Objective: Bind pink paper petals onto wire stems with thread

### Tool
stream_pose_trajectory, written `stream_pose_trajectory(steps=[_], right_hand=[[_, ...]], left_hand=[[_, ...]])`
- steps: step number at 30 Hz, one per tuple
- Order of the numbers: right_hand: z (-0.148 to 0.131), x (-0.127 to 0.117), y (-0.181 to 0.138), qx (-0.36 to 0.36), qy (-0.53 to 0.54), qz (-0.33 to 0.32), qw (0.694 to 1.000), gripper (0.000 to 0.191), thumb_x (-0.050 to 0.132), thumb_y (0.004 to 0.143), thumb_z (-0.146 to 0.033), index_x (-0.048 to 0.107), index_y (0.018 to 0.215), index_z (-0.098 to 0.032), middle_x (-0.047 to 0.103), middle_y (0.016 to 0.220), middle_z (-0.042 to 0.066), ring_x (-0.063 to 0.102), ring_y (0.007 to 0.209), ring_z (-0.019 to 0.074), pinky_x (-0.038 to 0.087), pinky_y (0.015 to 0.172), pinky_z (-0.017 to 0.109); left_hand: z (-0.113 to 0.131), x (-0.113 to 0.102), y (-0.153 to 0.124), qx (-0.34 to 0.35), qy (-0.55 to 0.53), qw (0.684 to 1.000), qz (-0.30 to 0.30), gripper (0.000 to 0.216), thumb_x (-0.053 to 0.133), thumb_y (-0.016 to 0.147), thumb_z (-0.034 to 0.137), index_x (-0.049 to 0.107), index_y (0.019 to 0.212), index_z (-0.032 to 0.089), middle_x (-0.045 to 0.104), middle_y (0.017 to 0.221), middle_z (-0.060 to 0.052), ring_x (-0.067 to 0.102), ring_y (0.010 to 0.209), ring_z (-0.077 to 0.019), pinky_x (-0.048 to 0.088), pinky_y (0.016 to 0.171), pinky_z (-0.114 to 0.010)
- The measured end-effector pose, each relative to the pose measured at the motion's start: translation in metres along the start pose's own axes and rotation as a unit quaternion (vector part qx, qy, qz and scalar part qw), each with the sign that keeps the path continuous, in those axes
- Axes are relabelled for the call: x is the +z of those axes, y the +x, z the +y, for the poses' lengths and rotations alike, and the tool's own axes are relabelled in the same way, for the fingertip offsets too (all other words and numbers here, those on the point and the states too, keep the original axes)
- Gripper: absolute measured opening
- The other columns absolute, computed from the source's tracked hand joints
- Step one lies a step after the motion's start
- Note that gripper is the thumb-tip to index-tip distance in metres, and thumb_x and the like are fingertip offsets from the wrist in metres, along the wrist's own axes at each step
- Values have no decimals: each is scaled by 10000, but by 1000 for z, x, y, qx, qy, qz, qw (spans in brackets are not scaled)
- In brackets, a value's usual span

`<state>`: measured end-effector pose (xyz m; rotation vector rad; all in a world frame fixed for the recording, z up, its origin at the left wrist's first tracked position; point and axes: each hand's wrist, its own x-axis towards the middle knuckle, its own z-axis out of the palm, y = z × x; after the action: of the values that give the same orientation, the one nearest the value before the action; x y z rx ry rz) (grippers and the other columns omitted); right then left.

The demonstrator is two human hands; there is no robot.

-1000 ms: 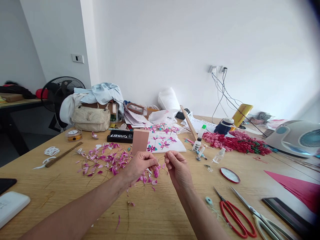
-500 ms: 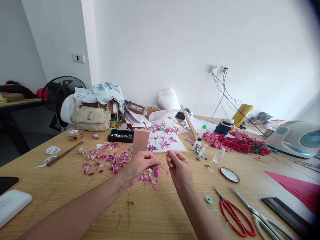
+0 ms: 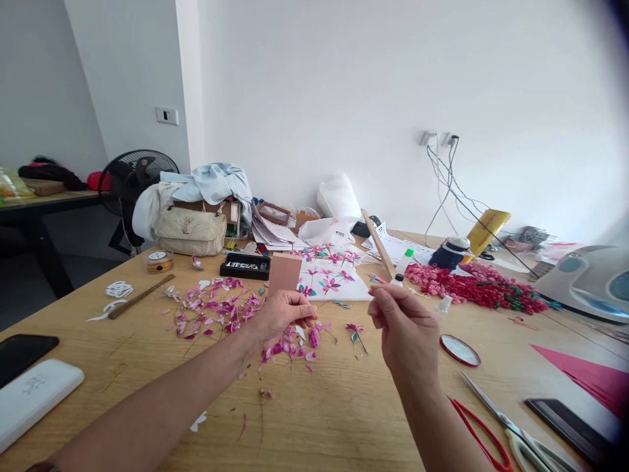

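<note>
My left hand (image 3: 285,316) is closed in a pinch over the near edge of scattered pink-purple petals (image 3: 228,308). What lies between its fingertips is too small to make out. To its right, my right hand (image 3: 407,328) is raised, thumb and fingers pressed together; anything it grips is too thin to see. Between the hands a small pink flower with a stem (image 3: 354,330) rests on the table. Behind my left hand stands a wooden block (image 3: 285,273), beside a white sheet (image 3: 362,290) bearing several finished-looking flowers.
Red-handled scissors (image 3: 481,436), large shears (image 3: 496,411) and a phone (image 3: 565,426) lie at right. A round red-rimmed dish (image 3: 460,350) and a pile of red-pink flowers (image 3: 462,285) sit beyond. A white power bank (image 3: 37,400) lies at left.
My right hand has moved right, widening the space between the hands, and remains pinched. My left hand stays pinched at nearly the same place. The view has shifted slightly left.
</note>
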<state>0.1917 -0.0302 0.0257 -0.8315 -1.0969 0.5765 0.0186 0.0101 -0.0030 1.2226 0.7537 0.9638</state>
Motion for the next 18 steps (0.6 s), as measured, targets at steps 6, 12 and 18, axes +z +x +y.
stream_pose_trajectory(steps=[6,12,18], right_hand=[[-3,14,-18,-105,-366,-328,864,291,494,731,-94,653,925,-242,639,962,60,527,577,119,363,497,243],[7,7,-20,-77,-583,-407,699,250,399,724,-10,565,627,-171,575,602,21,481,533,117,253,490,229],[6,-1,-25,-81,-597,-408,686,237,407,778,-54,555,649,-188,582,574,11,446,481,108,196,464,236]], left_hand=[[2,2,-2,41,189,980,-54,194,592,655,257,571,520,119,533,486,8,475,484,-90,357,486,-205],[1,2,-6,41,256,961,-94,252,553,691,322,578,540,122,540,507,-2,462,472,-92,324,453,-199],[-5,6,-5,11,242,963,-115,236,589,654,330,562,530,132,533,494,6,494,486,-107,350,456,-203]])
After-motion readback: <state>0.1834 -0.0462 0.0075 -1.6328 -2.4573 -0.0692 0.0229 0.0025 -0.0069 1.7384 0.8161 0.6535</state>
